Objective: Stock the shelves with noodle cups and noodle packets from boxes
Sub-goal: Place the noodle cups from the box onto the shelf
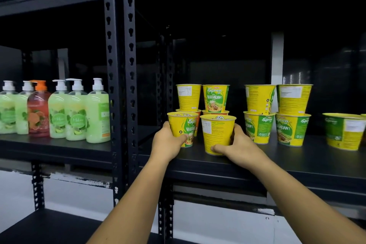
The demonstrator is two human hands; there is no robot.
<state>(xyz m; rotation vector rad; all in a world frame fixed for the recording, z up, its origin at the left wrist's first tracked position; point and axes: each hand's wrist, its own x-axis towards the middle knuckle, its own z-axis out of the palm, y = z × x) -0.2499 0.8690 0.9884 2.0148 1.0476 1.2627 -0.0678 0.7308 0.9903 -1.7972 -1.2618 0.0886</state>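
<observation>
My left hand (167,142) grips a yellow and green noodle cup (183,127) standing on the black shelf board (277,156). My right hand (237,144) grips a second yellow noodle cup (216,132) just to its right, thumb across the cup's base. Behind them are two stacks of cups (202,98), with orange cups under the top yellow ones. Further right stand two more two-high stacks (277,113), and a single cup (344,130) sits near the right edge. No boxes or packets are in view.
Black metal shelf uprights (120,77) divide the rack. The left bay holds several pump soap bottles (59,111), mostly green, one red. A lower shelf board (49,228) lies at the bottom left. Bare shelf surface lies in front of the right stacks.
</observation>
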